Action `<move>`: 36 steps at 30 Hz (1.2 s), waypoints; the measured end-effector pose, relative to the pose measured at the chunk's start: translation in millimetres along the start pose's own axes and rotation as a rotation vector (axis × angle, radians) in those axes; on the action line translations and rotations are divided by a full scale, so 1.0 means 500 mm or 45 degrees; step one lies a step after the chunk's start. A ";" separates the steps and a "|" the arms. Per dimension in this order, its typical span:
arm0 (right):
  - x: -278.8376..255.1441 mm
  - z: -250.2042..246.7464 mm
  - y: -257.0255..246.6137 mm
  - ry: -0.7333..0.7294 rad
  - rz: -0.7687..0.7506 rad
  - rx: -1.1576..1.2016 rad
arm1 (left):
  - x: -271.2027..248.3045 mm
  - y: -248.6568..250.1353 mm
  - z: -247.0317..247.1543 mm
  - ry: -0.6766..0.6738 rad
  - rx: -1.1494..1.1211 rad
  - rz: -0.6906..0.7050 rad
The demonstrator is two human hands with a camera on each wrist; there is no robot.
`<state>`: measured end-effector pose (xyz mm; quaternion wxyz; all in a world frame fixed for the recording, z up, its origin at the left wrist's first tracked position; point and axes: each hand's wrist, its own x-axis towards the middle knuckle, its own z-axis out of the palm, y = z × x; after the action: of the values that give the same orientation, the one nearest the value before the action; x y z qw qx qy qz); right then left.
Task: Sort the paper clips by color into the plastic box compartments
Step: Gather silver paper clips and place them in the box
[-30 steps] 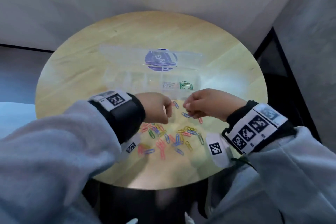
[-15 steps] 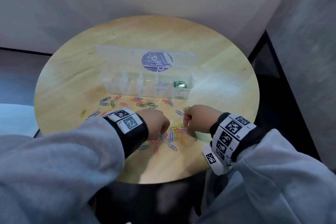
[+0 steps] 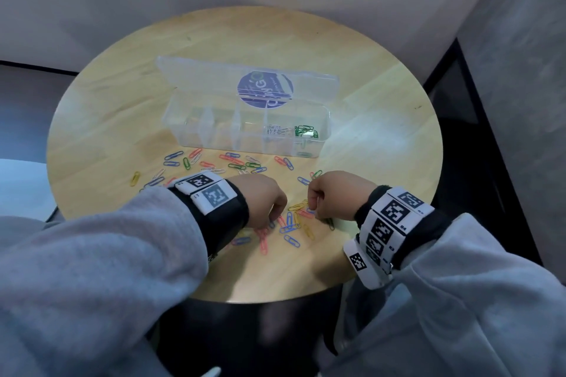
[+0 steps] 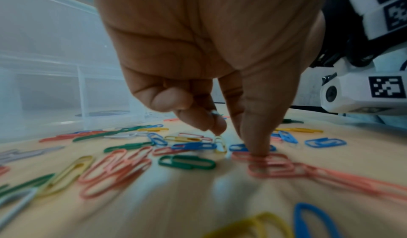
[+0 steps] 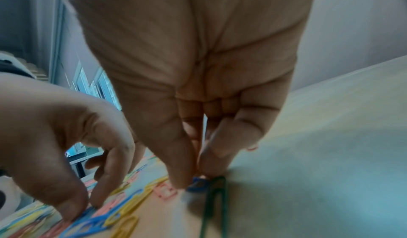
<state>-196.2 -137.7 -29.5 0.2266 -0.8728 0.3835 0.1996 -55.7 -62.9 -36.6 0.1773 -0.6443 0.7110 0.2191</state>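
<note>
While both hands work low over the near part of the round wooden table (image 3: 122, 119), the clear plastic box (image 3: 245, 128) stands open toward the far middle, its lid (image 3: 214, 79) tipped back and bearing a round purple label (image 3: 265, 89); green clips (image 3: 305, 131) lie in its right-end compartment, pale silvery clips (image 3: 277, 129) in the one just left of it, and the compartments further left look bare. Loose paper clips (image 3: 294, 220) in red, blue, yellow, green and white lie scattered between the box and the near edge, thickest between the two hands. Left hand (image 3: 263, 199): thumb tip pressed down on a red clip (image 4: 264, 161), forefinger curled with its tip touching a yellow clip (image 4: 220, 144); whether that clip is actually lifted cannot be told. Right hand (image 3: 337, 196): thumb and fingertips (image 5: 211, 170) drawn together at the tabletop, pinching at a blue clip (image 5: 198, 185) just beside a dark green clip (image 5: 214, 200); grey sleeves (image 3: 92, 269) and tagged wristbands (image 3: 389, 223) cover both forearms.
</note>
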 end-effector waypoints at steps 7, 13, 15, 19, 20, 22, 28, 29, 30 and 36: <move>0.004 0.000 -0.006 -0.042 -0.024 -0.090 | 0.000 0.002 -0.008 -0.064 0.007 -0.027; 0.008 0.011 -0.012 -0.090 0.022 -0.122 | -0.001 -0.004 -0.007 -0.085 -0.071 -0.073; 0.006 0.009 -0.006 -0.103 0.014 -0.050 | -0.007 -0.015 -0.011 -0.059 -0.173 -0.108; 0.001 -0.025 0.027 -0.055 0.019 0.408 | -0.022 -0.048 -0.037 -0.009 -0.598 -0.123; -0.001 -0.037 0.037 -0.022 0.018 0.626 | -0.025 -0.055 -0.044 -0.013 -0.801 -0.112; -0.006 -0.060 0.054 0.041 0.010 1.078 | -0.030 -0.063 -0.056 -0.013 -1.243 -0.072; -0.006 -0.076 0.063 0.112 0.105 1.719 | -0.032 -0.064 -0.080 0.048 -1.797 -0.114; -0.004 -0.072 0.058 0.096 0.143 1.705 | -0.032 -0.061 -0.081 0.021 -1.832 -0.120; -0.002 -0.068 0.053 0.082 0.177 1.662 | -0.032 -0.058 -0.080 0.007 -1.871 -0.134; 0.014 -0.058 0.038 0.098 0.193 0.834 | -0.026 -0.041 -0.072 -0.011 -2.028 -0.319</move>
<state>-201.3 -169.1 -14.1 0.4649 -0.7294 0.4994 0.0489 -33.1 -73.1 -1.2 -0.3092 -0.6512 0.2632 0.6411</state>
